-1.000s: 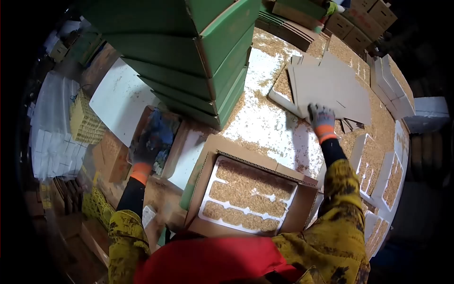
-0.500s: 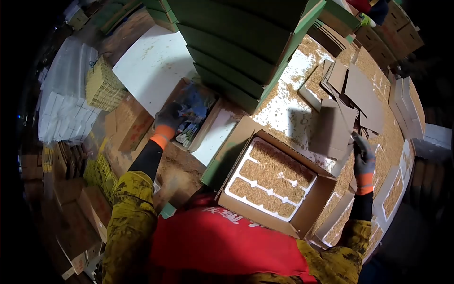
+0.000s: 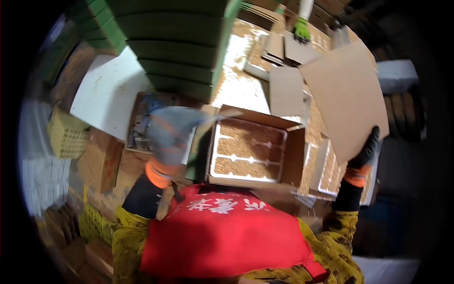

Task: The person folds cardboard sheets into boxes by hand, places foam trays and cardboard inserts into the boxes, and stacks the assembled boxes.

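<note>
My left hand [image 3: 172,135], gloved in grey and orange and smeared by motion, is between a small box of packets [image 3: 141,125] and an open cardboard box [image 3: 295,156]. Something thin and pale extends from its fingers towards that box; what it is stays unclear. Inside the open box lies a white tray filled with brown shavings [image 3: 248,146]. On the right, my right hand [image 3: 368,149] grips the lower edge of a large flat cardboard sheet [image 3: 347,94], raised and tilted above the table.
Stacked green boxes [image 3: 175,47] rise behind the small box. A co-worker's green-gloved hand [image 3: 301,31] rests on flat cardboard [image 3: 300,49] at the back. More cardboard [image 3: 286,90] lies behind the open box. A yellow basket [image 3: 66,132] stands at left.
My left hand has left the small box and moved right. My right hand has lifted a cardboard sheet from the pile. The co-worker's gloved hand now reaches onto the cardboard. The view has shifted.
</note>
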